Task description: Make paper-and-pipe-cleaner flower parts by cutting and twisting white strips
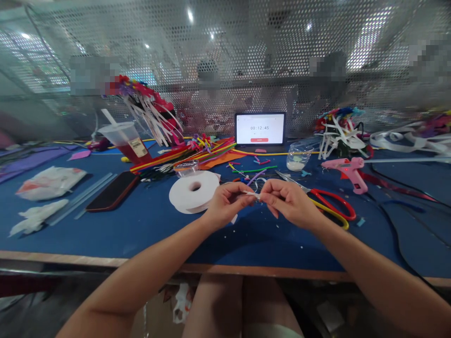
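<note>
Left hand [228, 203]: pinches a small white strip [252, 193] between thumb and finger.
Right hand [289, 202]: pinches it too, close to the left hand.
White strip: up over the blue table [275, 251], between the two hands.
White roll [208, 185]: lies flat just beside the left hand.
Scissors [352, 215]: red and yellow handles, lying by the right hand, partly hidden.

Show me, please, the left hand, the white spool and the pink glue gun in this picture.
Left hand [225, 203]: head view, middle of the hand.
White spool [193, 197]: head view, flat face just below the hole.
Pink glue gun [352, 165]: head view, body near the handle.
</note>
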`<state>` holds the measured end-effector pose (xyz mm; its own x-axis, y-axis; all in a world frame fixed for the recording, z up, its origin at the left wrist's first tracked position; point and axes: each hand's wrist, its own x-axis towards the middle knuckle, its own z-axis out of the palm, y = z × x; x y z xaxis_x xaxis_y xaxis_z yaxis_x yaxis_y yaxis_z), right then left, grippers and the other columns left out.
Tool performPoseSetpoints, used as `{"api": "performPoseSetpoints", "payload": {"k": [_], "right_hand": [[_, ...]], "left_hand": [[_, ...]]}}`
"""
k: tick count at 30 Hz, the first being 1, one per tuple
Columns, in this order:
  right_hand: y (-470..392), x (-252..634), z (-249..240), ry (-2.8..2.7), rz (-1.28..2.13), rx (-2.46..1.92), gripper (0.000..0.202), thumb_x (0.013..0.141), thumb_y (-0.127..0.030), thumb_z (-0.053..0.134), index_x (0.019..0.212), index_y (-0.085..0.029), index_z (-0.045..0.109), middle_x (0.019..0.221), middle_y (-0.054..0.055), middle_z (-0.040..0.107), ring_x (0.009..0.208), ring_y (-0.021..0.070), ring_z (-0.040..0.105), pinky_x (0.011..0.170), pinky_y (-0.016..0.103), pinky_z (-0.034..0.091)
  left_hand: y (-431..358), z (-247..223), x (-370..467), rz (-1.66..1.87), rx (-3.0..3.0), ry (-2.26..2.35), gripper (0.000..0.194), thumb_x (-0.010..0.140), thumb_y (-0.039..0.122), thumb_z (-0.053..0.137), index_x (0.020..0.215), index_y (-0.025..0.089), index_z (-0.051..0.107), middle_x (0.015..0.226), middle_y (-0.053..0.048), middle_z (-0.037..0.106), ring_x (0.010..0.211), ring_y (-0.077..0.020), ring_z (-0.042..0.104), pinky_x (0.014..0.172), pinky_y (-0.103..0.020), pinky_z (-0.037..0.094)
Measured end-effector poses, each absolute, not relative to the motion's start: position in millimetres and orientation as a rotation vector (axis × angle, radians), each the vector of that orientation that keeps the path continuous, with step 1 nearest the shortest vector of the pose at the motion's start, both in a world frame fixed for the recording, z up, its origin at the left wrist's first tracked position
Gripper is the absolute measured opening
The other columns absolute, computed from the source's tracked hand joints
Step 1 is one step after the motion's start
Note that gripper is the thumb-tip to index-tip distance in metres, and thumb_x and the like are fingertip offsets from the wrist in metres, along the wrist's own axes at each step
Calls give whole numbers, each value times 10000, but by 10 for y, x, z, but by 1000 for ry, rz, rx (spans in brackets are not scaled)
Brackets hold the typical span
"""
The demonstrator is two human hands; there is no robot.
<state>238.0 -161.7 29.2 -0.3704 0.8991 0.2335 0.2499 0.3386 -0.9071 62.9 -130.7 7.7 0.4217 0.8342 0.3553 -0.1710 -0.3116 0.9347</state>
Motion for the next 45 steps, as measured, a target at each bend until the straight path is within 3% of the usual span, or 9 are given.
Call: {"api": "performPoseSetpoints", "payload": {"k": [11,16,22,28,31,33,37,42,45], "right_hand": [[-1637,2314,295,-1535,1535,-825,280,818,-399,520,669,-164,484,406,-88,409,333,22,284,396,204,154],[-1641,2356,333,-1575,1725,-810,281,801,-393,539,659,-153,510,369,-96,385,310,17,267,382,201,139],[-1645,2379,359,-1740,1835,-913,269,807,-386,539,711,-135,551,375,-75,457,327,27,338,405,204,174],[-1656,2368,395,-1883,1672,-929,251,830,-391,498,861,-144,533,410,-87,466,353,45,385,434,200,254],[-1653,2349,355,-1929,1553,-1002,197,840,-364,477,881,-173,499,438,-89,454,357,58,404,417,196,268],[-1652,2338,332,-1980,1346,-1114,146,842,-333,468,850,-190,497,450,-81,447,377,72,428,435,203,295],[-1657,2341,335,-2137,677,-1341,93,827,-248,457,808,-206,538,530,-33,524,467,100,469,503,232,292],[-1662,2348,316,-2226,242,-1428,165,851,-277,415,875,-215,566,646,9,614,529,128,500,526,251,242],[-1646,2344,280,-2252,156,-1464,173,845,-260,414,899,-217,572,649,17,628,541,143,519,529,258,233]], "left_hand": [[-1265,79,609,1188,1766,529,124,700,235,684,651,134,629,592,-13,611,547,-85,530,513,-210,412],[-1237,99,571,1300,1920,365,46,712,215,672,713,171,684,701,-52,663,693,-144,608,651,-293,487],[-1261,188,536,1507,2317,224,120,748,140,619,711,232,687,697,-24,684,712,-136,602,703,-308,488],[-1224,236,387,1684,2732,249,196,762,132,602,875,273,677,749,10,691,773,-132,601,694,-266,499],[-1192,298,254,1500,2965,189,288,727,146,652,946,332,654,836,51,699,795,-116,612,736,-239,495],[-1150,322,200,1503,3004,231,362,705,122,669,982,354,638,869,61,693,813,-113,608,755,-236,483],[-1034,253,258,2025,2509,643,399,687,208,700,1062,295,596,1004,-11,641,939,-171,573,826,-328,461],[-1000,135,447,1394,1995,469,625,671,524,640,1181,198,483,1090,-111,595,922,-186,591,777,-317,491],[-1084,172,472,1332,2113,491,293,696,367,679,922,188,630,888,-65,662,883,-175,596,808,-333,473]]}}
